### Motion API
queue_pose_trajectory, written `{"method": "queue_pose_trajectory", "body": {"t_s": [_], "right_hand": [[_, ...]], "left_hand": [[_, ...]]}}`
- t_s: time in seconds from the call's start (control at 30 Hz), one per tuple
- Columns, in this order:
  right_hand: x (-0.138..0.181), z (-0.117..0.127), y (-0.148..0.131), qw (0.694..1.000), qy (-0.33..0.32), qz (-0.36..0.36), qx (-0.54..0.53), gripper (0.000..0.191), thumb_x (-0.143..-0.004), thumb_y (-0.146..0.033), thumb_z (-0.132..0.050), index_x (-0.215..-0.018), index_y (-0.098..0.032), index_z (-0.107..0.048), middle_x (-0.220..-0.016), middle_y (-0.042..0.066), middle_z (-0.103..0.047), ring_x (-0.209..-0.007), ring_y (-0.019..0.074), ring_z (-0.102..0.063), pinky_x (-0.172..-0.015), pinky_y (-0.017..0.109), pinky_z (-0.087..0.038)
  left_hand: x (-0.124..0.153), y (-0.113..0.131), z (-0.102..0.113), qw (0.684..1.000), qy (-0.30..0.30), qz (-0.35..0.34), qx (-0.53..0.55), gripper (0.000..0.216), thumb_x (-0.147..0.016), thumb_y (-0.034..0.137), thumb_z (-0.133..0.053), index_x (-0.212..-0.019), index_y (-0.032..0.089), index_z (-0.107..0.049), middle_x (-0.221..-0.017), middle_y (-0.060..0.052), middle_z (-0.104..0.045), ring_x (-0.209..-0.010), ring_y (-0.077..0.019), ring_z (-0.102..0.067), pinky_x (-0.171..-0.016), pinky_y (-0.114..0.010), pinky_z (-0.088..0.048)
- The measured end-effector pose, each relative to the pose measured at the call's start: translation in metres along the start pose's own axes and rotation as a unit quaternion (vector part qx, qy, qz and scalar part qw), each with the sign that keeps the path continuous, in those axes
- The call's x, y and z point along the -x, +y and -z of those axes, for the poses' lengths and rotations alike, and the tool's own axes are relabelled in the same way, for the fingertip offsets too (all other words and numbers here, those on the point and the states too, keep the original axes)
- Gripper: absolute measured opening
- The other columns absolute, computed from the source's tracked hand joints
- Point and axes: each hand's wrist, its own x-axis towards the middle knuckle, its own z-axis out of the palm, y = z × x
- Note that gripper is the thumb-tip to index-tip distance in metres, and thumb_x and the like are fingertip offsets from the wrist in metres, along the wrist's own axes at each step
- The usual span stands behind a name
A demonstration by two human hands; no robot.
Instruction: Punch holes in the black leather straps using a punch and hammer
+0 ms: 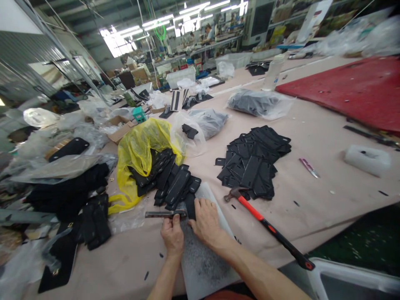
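My left hand is closed around a dark metal punch tool that lies across a scuffed white cutting board. My right hand presses fingers-down on a black leather piece at the board's far edge, beside the tool's tip. Just beyond lies a heap of black strap pieces spilling from a yellow plastic bag. A red-handled hammer rests on the table to the right of my right hand.
A second pile of flat black pieces lies mid-table, with small scissors and a white block farther right. Clear bags of parts, a red mat and black goods at left crowd the pink table. People work far behind.
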Motion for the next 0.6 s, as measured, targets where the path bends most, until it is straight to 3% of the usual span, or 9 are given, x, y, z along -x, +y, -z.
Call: {"method": "queue_pose_trajectory", "body": {"t_s": [0.1, 0.27, 0.33, 0.43, 0.5, 0.6], "right_hand": [[-0.007, -0.003, -0.012, 0.999, -0.006, -0.038, 0.021, 0.042, -0.075, -0.029, -0.07, -0.111, -0.012, -0.056, -0.109, 0.021, -0.06, -0.103, 0.0381, -0.054, -0.091, 0.051, -0.039], [-0.007, -0.001, 0.001, 0.989, -0.087, -0.123, 0.011, 0.03, -0.079, -0.015, -0.056, -0.108, -0.011, -0.056, -0.097, 0.018, -0.066, -0.093, 0.0316, -0.064, -0.08, 0.039, -0.044], [0.001, 0.002, 0.018, 0.982, -0.11, -0.151, -0.034, 0.028, -0.082, -0.013, -0.048, -0.108, -0.012, -0.057, -0.09, 0.014, -0.068, -0.087, 0.0264, -0.065, -0.074, 0.033, -0.044], [0.02, 0.013, 0.055, 0.972, -0.119, -0.138, -0.148, 0.019, -0.081, -0.017, -0.046, -0.093, -0.016, -0.06, -0.086, 0.009, -0.068, -0.083, 0.0225, -0.064, -0.07, 0.03, -0.045], [0.028, 0.031, 0.086, 0.958, -0.114, -0.123, -0.231, 0.016, -0.081, -0.024, -0.047, -0.087, -0.019, -0.061, -0.084, 0.007, -0.068, -0.081, 0.022, -0.063, -0.069, 0.03, -0.047], [0.02, 0.068, 0.133, 0.933, -0.05, -0.169, -0.315, 0.031, -0.083, -0.041, -0.05, -0.1, -0.019, -0.062, -0.086, 0.005, -0.068, -0.08, 0.0231, -0.064, -0.067, 0.032, -0.05]], "left_hand": [[0.0, -0.008, 0.002, 0.998, 0.046, 0.036, -0.01, 0.032, -0.087, 0.047, -0.055, -0.09, 0.017, -0.068, -0.085, -0.009, -0.075, -0.081, -0.0257, -0.071, -0.072, -0.033, -0.055], [0.001, -0.017, 0.002, 0.998, 0.038, 0.043, -0.011, 0.038, -0.084, 0.052, -0.055, -0.084, 0.017, -0.068, -0.08, -0.01, -0.074, -0.077, -0.0275, -0.07, -0.07, -0.035, -0.054], [0.001, -0.018, 0.002, 0.999, 0.03, 0.028, -0.023, 0.038, -0.083, 0.053, -0.054, -0.084, 0.017, -0.069, -0.08, -0.01, -0.074, -0.078, -0.0284, -0.07, -0.07, -0.036, -0.053], [0.002, -0.016, 0.002, 0.999, 0.015, 0.01, -0.035, 0.038, -0.084, 0.051, -0.053, -0.086, 0.017, -0.071, -0.081, -0.01, -0.074, -0.078, -0.029, -0.069, -0.07, -0.037, -0.054], [0.003, -0.014, 0.002, 1.0, 0.0, -0.002, -0.025, 0.036, -0.085, 0.048, -0.053, -0.089, 0.017, -0.071, -0.083, -0.01, -0.075, -0.079, -0.0283, -0.07, -0.07, -0.036, -0.054], [0.003, -0.013, 0.001, 0.999, -0.022, -0.03, -0.006, 0.033, -0.087, 0.044, -0.052, -0.089, 0.017, -0.071, -0.082, -0.01, -0.075, -0.077, -0.0266, -0.071, -0.069, -0.035, -0.055]]}}
